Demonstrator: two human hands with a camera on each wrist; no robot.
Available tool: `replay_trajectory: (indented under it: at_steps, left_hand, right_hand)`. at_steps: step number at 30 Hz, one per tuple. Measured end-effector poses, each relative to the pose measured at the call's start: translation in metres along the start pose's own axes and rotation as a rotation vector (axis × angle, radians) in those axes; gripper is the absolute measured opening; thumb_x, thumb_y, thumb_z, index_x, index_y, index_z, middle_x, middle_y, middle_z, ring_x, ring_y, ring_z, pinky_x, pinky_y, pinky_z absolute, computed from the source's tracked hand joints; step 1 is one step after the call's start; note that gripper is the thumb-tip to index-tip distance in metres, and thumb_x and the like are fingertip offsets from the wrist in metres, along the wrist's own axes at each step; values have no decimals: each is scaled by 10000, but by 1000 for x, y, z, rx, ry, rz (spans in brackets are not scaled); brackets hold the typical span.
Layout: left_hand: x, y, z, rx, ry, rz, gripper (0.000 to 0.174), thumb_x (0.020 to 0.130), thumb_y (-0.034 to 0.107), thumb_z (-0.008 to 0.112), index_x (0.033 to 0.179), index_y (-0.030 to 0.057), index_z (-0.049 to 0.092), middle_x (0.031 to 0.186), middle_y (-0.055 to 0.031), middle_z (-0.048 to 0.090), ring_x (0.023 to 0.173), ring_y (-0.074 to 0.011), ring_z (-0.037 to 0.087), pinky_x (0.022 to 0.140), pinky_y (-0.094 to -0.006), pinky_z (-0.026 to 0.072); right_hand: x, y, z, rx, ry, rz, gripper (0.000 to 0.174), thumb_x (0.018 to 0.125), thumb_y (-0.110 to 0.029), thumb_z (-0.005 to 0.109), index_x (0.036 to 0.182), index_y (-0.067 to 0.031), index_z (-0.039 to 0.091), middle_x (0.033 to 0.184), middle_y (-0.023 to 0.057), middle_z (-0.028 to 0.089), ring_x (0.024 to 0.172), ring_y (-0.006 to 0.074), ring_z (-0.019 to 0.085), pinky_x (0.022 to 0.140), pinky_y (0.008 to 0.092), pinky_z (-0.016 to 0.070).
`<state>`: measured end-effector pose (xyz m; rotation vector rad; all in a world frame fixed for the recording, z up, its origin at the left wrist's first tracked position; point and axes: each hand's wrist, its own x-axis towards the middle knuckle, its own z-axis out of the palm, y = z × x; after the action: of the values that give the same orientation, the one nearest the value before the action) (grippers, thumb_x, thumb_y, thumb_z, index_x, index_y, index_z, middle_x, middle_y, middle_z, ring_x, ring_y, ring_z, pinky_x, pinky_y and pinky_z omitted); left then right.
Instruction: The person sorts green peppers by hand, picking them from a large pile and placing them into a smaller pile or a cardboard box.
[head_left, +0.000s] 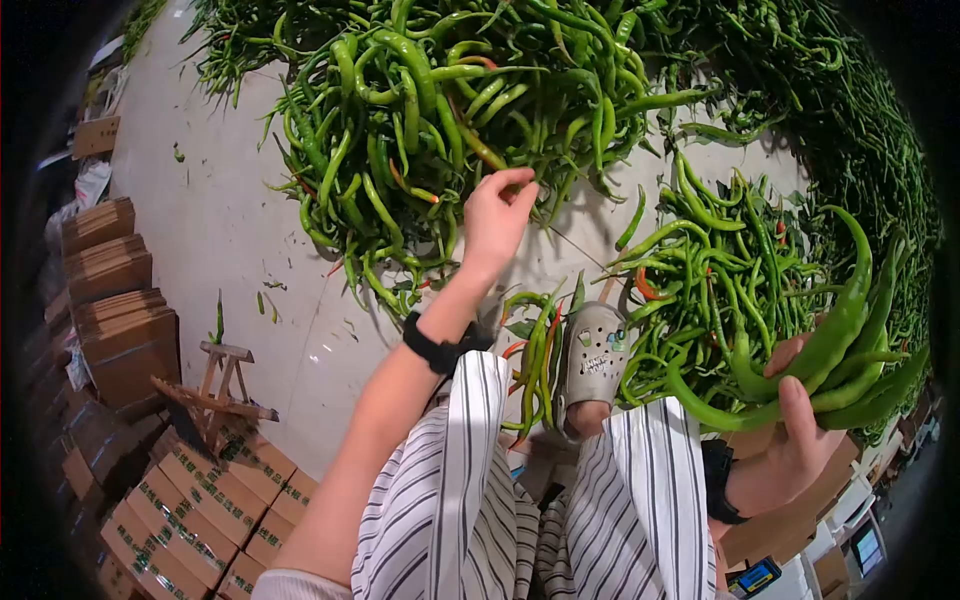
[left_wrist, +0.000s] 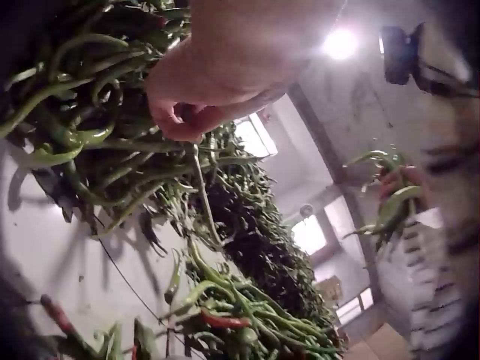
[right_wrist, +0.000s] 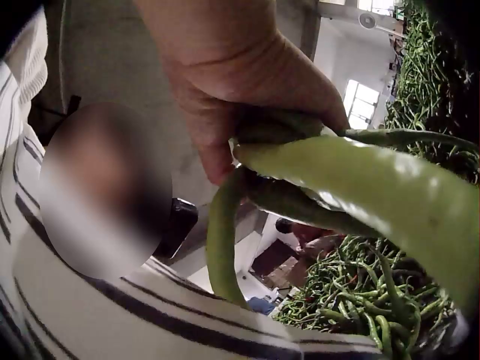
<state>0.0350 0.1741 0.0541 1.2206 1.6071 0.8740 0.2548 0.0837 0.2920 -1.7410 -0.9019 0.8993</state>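
My left hand point(head_left: 497, 222) is at the near edge of a big heap of long green chili peppers point(head_left: 410, 110), thumb and fingertips brought together. In the left wrist view a slim green pepper point(left_wrist: 204, 187) hangs down from those fingertips. Beside them in the head view lies a pepper turning brownish-red point(head_left: 482, 148). At the right, my right hand point(head_left: 800, 440) holds a bunch of several large green peppers point(head_left: 840, 340), thumb across them. The right wrist view shows one broad pale-green pepper point(right_wrist: 360, 180) close up, with a curved one point(right_wrist: 223, 240) below the fingers.
A smaller pile of green and red peppers point(head_left: 740, 270) lies right of my clog point(head_left: 597, 350), and a few peppers point(head_left: 537, 360) lie left of it. More peppers point(head_left: 880, 130) bank up along the right. Flattened cartons point(head_left: 125, 320), a wooden stool point(head_left: 222, 390) and boxes point(head_left: 190, 510) stand at left.
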Motion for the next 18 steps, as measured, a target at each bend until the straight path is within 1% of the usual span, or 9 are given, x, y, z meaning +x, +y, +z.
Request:
replay_trajectory:
  at_steps: [3,6,9,10,12,13,15,16,18]
  left_hand:
    - [-43,21,-15,-84,-219,-100,273,816,87,594,1072,13,535,839,-50,615,618,-82,517,561,-209,431]
    - [-78,32,-33,-355,-473,-317,376,822,40,553,1128,51,335,829,-87,610,563,-95,517,514,-203,434]
    - [-95,4,-39,-297,-734,-498,460,814,-3,512,1118,97,182,806,-118,601,557,-110,520,500,-210,441]
    - [-99,-19,-37,-216,-847,-575,490,805,-9,494,1144,87,154,781,-117,599,552,-123,531,480,-225,447]
    - [-111,-39,-32,-83,-1027,-642,449,799,-2,502,1132,72,210,738,-115,594,558,-126,541,472,-251,451]
    - [-120,-47,-30,-16,-1120,-677,430,796,2,506,1126,65,238,716,-114,592,561,-127,546,469,-265,453]
    - [-147,-55,-31,237,-1380,-537,324,792,42,532,1063,30,355,694,-134,597,572,-183,575,500,-311,467]
    - [-154,-59,-32,369,-1501,-457,279,790,63,545,1032,12,414,683,-143,599,578,-211,589,515,-335,474]
    - [-146,-63,-39,420,-1500,-33,212,784,114,570,945,-7,505,705,-166,604,610,-278,599,556,-371,475]
  right_hand:
    - [-2,-2,-1,-50,23,69,504,686,-141,579,1127,55,432,907,125,502,771,176,454,729,288,355]
    - [1,3,-5,-82,-25,42,488,696,-141,578,1119,56,437,898,121,506,766,173,452,729,286,355]
    - [-3,-5,9,-110,12,37,471,697,-144,581,1102,55,447,889,118,511,762,169,457,718,283,360]
    - [-3,-4,10,-98,2,23,463,698,-142,579,1096,57,450,886,117,514,762,168,460,714,282,363]
    - [-2,1,10,-79,-13,-4,449,700,-138,575,1085,59,454,880,114,518,763,167,466,708,281,369]
    - [-2,0,10,-82,-22,-11,413,703,-118,580,1058,59,467,877,116,532,764,172,482,718,283,377]
    - [0,-4,10,-86,-39,-23,341,709,-77,589,1006,60,492,870,121,561,766,182,513,738,285,393]
    - [0,-3,10,-81,-37,-16,337,712,-71,586,1009,59,492,874,123,562,768,181,514,742,284,393]
    - [0,-2,9,-69,-30,-2,331,718,-59,580,1015,58,492,880,127,565,771,180,516,750,282,394]
